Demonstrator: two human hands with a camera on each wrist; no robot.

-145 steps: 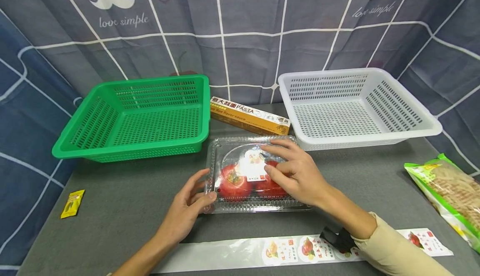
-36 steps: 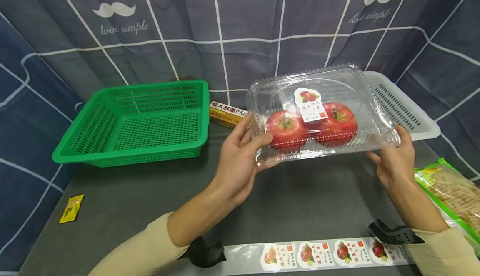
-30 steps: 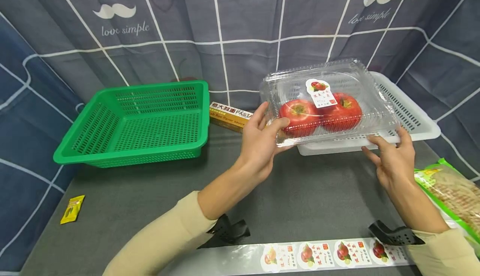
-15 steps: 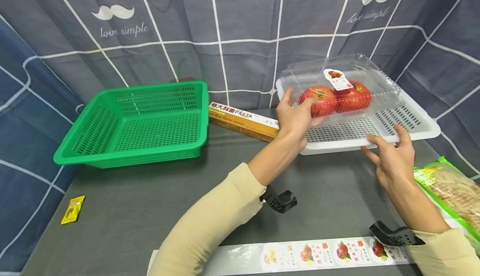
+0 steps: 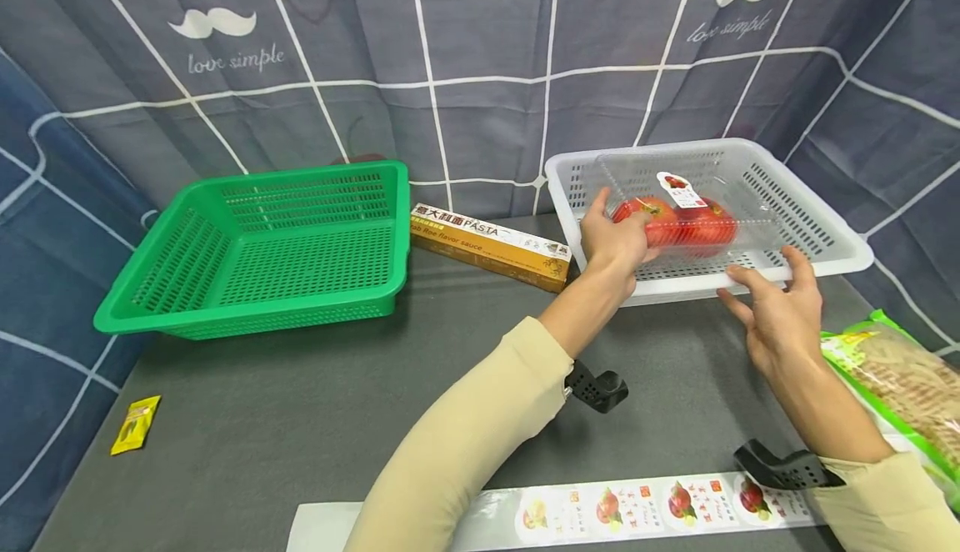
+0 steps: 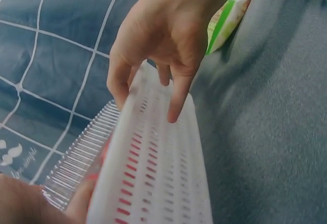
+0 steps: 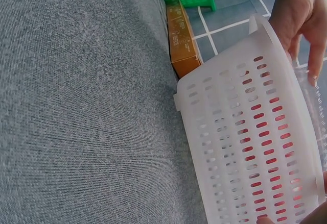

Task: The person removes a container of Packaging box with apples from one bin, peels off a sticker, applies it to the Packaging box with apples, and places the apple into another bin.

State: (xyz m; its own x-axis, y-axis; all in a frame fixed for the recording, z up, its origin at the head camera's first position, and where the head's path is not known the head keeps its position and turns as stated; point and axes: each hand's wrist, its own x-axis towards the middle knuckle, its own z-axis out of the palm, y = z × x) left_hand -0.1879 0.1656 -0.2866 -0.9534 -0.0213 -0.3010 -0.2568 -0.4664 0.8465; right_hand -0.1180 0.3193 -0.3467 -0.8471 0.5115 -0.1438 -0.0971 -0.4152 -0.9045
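Observation:
In the head view my left hand (image 5: 615,235) holds the left end of a clear plastic clamshell box (image 5: 750,217) with two round red fruits (image 5: 705,225) inside. A white fruit sticker (image 5: 681,189) is on its lid. The box is inside the white plastic basket (image 5: 843,243), tilted a little. My right hand (image 5: 783,318) grips the basket's front rim, its thumb on the outer wall, as the left wrist view shows with the right hand (image 6: 158,35) over the rim. Only fingertips of the right hand show at the edge of the right wrist view.
A green basket (image 5: 251,318) stands at the left, with a pasta box (image 5: 491,250) between the baskets. A yellow packet (image 5: 136,424) lies far left. A green-edged food bag (image 5: 900,377) is at the right. A sticker strip (image 5: 495,519) runs along the front.
Earlier the box lay on the table, then both hands carried it up and right. The right hand has let go of it and taken the basket rim; the left hand has lowered the box inside.

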